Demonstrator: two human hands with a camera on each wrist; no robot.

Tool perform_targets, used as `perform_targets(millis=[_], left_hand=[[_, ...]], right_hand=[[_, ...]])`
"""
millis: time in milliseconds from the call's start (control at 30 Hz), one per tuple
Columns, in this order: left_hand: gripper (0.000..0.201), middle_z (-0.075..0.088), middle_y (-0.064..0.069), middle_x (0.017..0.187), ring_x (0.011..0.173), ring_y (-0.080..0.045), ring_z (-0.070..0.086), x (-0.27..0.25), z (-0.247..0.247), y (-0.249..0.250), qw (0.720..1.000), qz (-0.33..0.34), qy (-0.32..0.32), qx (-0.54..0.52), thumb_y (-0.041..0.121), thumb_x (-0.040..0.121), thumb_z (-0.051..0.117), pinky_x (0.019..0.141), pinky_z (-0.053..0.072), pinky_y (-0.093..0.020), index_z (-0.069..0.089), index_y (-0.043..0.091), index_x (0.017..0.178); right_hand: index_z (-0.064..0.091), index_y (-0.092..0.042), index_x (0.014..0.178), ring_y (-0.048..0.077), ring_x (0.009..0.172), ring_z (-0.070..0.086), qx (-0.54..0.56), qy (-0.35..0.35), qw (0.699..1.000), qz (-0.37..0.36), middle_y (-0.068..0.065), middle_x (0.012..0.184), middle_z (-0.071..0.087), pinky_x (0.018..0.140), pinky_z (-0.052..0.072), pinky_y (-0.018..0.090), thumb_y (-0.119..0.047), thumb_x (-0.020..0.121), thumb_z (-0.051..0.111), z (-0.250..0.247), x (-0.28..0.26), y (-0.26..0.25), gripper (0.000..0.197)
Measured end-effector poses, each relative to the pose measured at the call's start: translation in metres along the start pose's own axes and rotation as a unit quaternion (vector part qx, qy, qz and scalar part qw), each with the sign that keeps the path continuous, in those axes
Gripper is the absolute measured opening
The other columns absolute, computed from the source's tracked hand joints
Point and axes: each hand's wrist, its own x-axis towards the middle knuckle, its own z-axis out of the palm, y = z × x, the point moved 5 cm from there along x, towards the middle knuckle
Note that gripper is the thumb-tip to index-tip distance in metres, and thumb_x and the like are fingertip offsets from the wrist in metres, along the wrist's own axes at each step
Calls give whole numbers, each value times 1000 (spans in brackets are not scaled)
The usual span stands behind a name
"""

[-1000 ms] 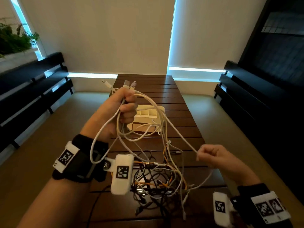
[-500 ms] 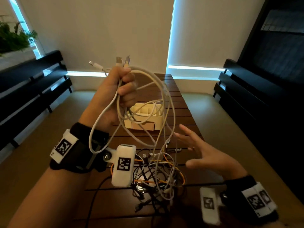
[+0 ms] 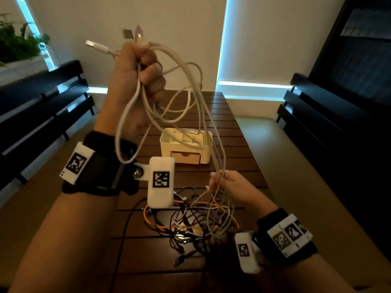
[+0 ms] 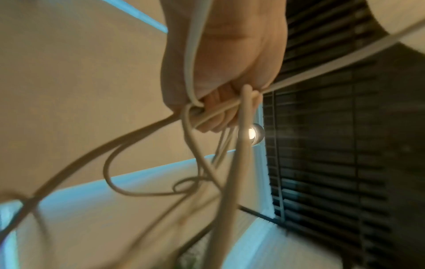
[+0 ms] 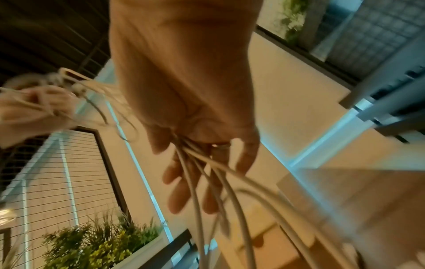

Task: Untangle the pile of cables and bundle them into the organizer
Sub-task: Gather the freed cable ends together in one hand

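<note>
Untangling step. Left hand clenched on white cables, raised at 11 o'clock. Right hand gripping their strands above pile. Organizer at 12 o'clock, unfilled. Next, probably: draw strands free.

Home patio: slatted table, benches, planter.

Dark benches flank slatted table; pale wall; plant.
</note>
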Motion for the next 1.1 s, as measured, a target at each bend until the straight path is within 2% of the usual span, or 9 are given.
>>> perform_targets(millis=[133, 333, 433, 533, 700, 767, 867, 967, 1100], left_hand=[[36, 28, 8, 37, 32, -4, 21, 0, -24, -39, 966, -23, 89, 240, 19, 93, 35, 31, 19, -16, 35, 23, 57], [38, 29, 9, 42, 36, -7, 22, -9, -62, -84, 949, -46, 105, 295, 18, 92, 41, 36, 20, -21, 37, 24, 55], [43, 30, 9, 45, 41, -8, 24, -15, -68, -93, 929, -29, 89, 357, 18, 94, 41, 43, 22, -22, 37, 25, 52], [38, 33, 9, 49, 43, -6, 29, -28, -58, -110, 916, -13, 8, 401, 18, 99, 37, 45, 29, -17, 38, 20, 61], [31, 68, -5, 76, 73, -18, 64, -45, -63, -165, 900, -108, -30, 422, 38, 86, 64, 72, 52, -35, 67, 8, 77], [10, 71, 7, 89, 88, -8, 66, -51, -58, -184, 924, -136, -56, 352, 16, 81, 71, 78, 52, -27, 68, 17, 91], [31, 70, -6, 108, 102, -16, 66, -58, -45, -207, 926, -180, -106, 313, 5, 80, 70, 90, 53, -35, 61, 1, 110], [29, 62, -18, 79, 77, -31, 62, -61, -47, -220, 893, -197, -146, 378, 13, 78, 74, 83, 52, -44, 55, -10, 80], [18, 67, 0, 76, 69, -13, 64, -56, -65, -211, 879, -198, -70, 427, 19, 87, 65, 72, 56, -38, 64, 5, 99]], right_hand=[[56, -10, 72, 12, 70, 66, 151, 51, 987, -7, 4, 72, 68, 64, 53, 21, -26, 100, 32, -32, 3, -26, 41], [59, -17, 59, 22, 67, 64, 201, 106, 974, -6, 2, 61, 65, 78, 54, 39, -30, 96, 42, -56, 0, -25, 43], [57, -16, 54, 17, 48, 57, 460, 92, 881, -51, 0, 49, 54, 63, 53, 32, -31, 90, 38, -64, 1, -29, 43], [46, -14, 61, 7, 37, 41, 420, 129, 898, -20, -6, 42, 41, 56, 45, 29, -26, 96, 36, -61, 6, -24, 38], [48, -18, 53, 5, 35, 19, 568, 39, 819, -77, -9, 41, 21, 41, 39, 17, -34, 87, 37, -67, 2, -45, 39], [48, -18, 53, 7, 40, 11, 567, 24, 819, -82, -7, 47, 12, 39, 35, 16, -35, 87, 36, -67, 3, -47, 40], [48, -17, 54, 7, 42, 9, 566, 20, 820, -80, -7, 43, 15, 38, 36, 17, -34, 88, 35, -64, 3, -48, 41], [49, -17, 52, 4, 36, 14, 571, 38, 817, -73, -10, 39, 23, 36, 36, 16, -35, 87, 36, -68, 1, -45, 41], [44, -13, 58, 3, 30, 25, 416, 111, 903, -8, -9, 38, 28, 32, 30, 15, -35, 80, 44, -82, -15, -32, 32]])
